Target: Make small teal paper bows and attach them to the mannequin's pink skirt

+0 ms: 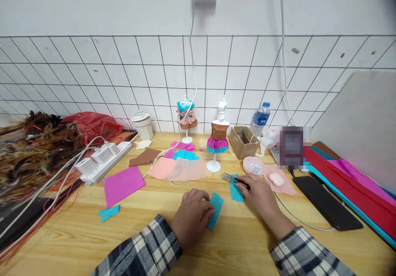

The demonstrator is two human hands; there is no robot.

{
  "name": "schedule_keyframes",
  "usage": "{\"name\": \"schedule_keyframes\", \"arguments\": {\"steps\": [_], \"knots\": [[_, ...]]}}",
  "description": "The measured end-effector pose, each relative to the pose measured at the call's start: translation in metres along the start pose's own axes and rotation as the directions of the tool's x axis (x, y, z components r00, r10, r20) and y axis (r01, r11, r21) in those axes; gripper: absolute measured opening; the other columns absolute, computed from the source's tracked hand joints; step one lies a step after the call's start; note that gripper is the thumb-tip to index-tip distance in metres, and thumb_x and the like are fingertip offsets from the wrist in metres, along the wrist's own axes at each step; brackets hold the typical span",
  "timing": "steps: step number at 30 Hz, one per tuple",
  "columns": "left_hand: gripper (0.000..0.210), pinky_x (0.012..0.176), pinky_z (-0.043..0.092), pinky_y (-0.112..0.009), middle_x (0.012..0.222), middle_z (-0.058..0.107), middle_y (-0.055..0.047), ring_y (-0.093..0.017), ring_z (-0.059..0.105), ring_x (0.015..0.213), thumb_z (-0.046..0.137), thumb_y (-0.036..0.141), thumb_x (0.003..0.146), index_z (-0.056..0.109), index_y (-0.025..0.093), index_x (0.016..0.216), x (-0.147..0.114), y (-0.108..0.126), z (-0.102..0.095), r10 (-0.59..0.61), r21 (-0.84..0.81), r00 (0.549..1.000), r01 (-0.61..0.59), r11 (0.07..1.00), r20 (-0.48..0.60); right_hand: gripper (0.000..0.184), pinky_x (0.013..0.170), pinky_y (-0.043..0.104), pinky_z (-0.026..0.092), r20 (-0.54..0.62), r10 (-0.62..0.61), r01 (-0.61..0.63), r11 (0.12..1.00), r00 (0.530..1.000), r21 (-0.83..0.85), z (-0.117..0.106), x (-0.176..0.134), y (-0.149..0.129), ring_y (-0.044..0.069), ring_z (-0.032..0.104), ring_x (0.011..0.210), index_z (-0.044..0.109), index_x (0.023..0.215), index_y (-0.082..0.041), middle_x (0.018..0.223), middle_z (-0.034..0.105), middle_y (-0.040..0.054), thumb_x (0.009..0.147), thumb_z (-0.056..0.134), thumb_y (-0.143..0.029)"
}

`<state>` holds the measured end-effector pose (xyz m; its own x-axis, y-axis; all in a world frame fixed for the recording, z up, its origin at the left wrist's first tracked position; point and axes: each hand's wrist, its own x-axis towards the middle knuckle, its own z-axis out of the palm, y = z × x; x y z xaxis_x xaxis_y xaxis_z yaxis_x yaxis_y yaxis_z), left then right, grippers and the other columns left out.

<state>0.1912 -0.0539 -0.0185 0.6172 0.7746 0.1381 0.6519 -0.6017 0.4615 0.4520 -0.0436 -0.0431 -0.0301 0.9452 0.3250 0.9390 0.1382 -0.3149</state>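
My left hand [193, 216] rests near the table's front with its fingers curled at the left edge of a turquoise crepe paper strip [217, 206]. My right hand [258, 193] is closed round the black handle of small scissors [232, 178], whose silver blades point left. Under the scissors lies another turquoise piece [237, 194]. Behind my hands stands a mini dress form [219, 130] in a brown top and a magenta skirt with turquoise trim. A second dressed form [187, 119] is farther back.
Magenta [123, 184], brown [144, 157] and peach [187, 169] sheets lie left. A pink bowl [254, 166], cardboard box [244, 143], bottle [261, 117] and black phone-like slab [326, 201] stand or lie right. A power strip [107, 162] and loose cables run along the left.
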Motion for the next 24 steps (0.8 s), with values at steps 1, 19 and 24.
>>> {"name": "schedule_keyframes", "arguments": {"steps": [1,19,24], "knots": [[0.016,0.088,0.036,-0.041,0.109,0.061,-0.004,-0.023,0.049,0.104,0.054,0.027,0.089,0.07,0.026,0.087,0.0,-0.002,0.0,0.022,0.005,1.0,-0.022,1.0,0.004,0.024,0.085,0.036,0.04,-0.004,-0.002,0.002,1.0,1.0,0.006,0.001,0.001,0.0,0.023,0.06,0.098,0.069,0.105,-0.025,0.102,0.069,0.0048,0.089,0.055,-0.036],[0.02,0.085,0.039,-0.04,0.092,0.067,-0.007,-0.026,0.055,0.093,0.065,0.037,0.08,0.07,0.021,0.09,0.002,-0.068,-0.053,-0.142,0.223,0.977,0.175,0.959,-0.156,0.019,0.081,0.038,0.044,0.264,-0.257,0.232,0.965,0.93,0.121,0.002,-0.027,-0.065,0.024,0.053,0.092,0.063,0.105,-0.024,0.097,0.06,0.0053,0.087,0.057,-0.025],[0.013,0.088,0.034,-0.044,0.095,0.066,-0.005,-0.027,0.052,0.096,0.056,0.029,0.084,0.068,0.024,0.088,0.0,-0.091,-0.058,-0.146,0.243,0.984,0.167,0.956,-0.101,0.024,0.084,0.038,0.044,0.235,-0.279,0.242,0.954,0.931,0.176,-0.002,-0.023,-0.058,0.023,0.053,0.095,0.061,0.112,-0.023,0.102,0.061,0.0061,0.089,0.054,-0.024]]}}
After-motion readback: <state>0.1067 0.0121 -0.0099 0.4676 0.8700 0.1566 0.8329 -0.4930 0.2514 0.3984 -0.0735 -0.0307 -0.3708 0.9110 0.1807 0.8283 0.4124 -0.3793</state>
